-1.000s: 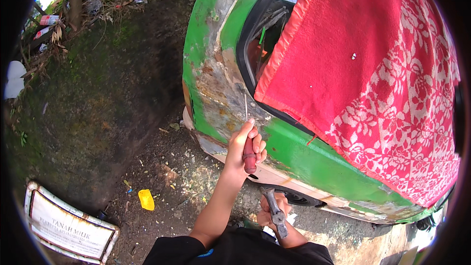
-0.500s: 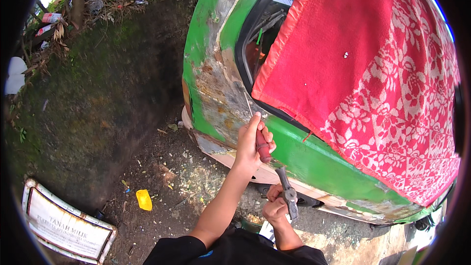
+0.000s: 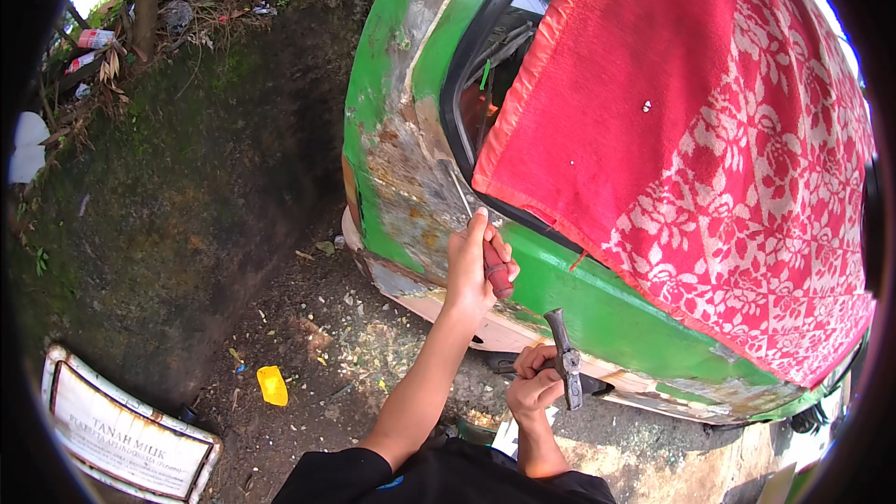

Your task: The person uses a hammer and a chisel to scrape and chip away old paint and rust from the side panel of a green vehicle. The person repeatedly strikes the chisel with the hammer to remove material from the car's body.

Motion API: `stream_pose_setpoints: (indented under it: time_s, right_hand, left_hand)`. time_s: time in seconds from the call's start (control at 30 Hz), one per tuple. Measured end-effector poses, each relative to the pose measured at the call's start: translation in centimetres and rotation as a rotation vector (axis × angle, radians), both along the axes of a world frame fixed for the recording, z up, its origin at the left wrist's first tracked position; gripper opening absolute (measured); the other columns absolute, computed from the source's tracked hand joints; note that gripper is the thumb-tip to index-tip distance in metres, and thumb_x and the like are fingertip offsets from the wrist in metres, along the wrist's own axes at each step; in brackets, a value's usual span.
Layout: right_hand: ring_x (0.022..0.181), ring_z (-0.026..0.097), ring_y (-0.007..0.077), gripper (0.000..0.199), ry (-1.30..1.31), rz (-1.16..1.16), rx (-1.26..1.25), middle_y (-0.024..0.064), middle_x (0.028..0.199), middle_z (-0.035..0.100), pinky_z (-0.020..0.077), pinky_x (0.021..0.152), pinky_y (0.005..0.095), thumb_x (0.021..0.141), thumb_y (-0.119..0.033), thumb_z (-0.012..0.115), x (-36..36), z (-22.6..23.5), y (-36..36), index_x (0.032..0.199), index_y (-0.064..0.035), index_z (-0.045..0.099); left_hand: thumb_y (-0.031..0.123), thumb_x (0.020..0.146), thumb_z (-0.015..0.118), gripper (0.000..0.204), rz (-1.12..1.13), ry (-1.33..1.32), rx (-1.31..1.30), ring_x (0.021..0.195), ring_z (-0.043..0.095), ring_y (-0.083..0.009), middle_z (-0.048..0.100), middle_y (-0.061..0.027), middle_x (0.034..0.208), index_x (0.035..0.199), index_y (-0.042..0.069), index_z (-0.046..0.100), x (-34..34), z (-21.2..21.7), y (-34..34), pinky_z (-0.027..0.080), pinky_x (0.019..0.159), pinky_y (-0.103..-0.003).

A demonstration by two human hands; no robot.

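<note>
My left hand [image 3: 469,269] is wrapped around the red handle of a screwdriver [image 3: 498,273]. Its thin metal shaft slants up to the far left, and the tip meets the bare, rusty patch [image 3: 403,177] on the green vehicle body [image 3: 597,289], close to the black window seal. Lower and to the right, my right hand [image 3: 534,385] grips a hammer [image 3: 566,360], the metal head showing above the fist and most of the handle hidden. A gap separates the hammer head from the screwdriver's butt end.
A red floral blanket [image 3: 681,131] covers much of the vehicle's window. Left of the vehicle rises a mossy dark wall [image 3: 177,215]. A white sign with a rusty frame [image 3: 131,434] stands at lower left, and a yellow scrap [image 3: 272,385] lies on the dirt.
The hammer has swung right, away from the screwdriver's butt end, and my right hand has moved slightly right. My left hand keeps the screwdriver against the rusty patch.
</note>
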State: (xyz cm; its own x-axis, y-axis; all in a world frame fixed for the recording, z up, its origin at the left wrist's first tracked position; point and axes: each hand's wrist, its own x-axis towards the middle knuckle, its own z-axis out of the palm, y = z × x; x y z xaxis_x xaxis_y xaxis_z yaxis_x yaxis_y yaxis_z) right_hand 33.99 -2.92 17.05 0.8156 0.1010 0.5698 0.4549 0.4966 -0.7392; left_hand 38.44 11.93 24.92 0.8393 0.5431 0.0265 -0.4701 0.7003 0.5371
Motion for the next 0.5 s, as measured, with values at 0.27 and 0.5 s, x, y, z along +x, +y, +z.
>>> stream_pose_setpoints:
  time_s: [0.27,0.5]
  right_hand:
    - [0.043,0.030,0.0084,0.059,0.048,0.132,-0.119,0.0004,0.055,0.033,0.0224,0.040,0.0236,0.094,-0.057,0.037,-1.1,-1.5,1.1,0.069,-0.0038,0.035]
    - [0.044,0.035,0.0109,0.060,0.018,0.175,-0.187,0.0021,0.052,0.035,0.0239,0.042,0.0262,0.096,-0.055,0.031,-1.8,-2.5,1.8,0.065,-0.0038,0.034]
  left_hand:
    - [0.035,0.095,0.053,0.036,-0.063,0.124,0.171,0.037,0.046,-0.0138,0.047,-0.0047,0.050,0.072,0.009,0.043,-2.3,-1.7,0.5,0.040,0.034,-0.030]
    - [0.034,0.094,0.055,0.037,-0.050,0.230,0.336,0.035,0.047,-0.0140,0.050,-0.0057,0.049,0.069,0.008,0.045,-3.6,-2.0,2.2,0.040,0.033,-0.028]
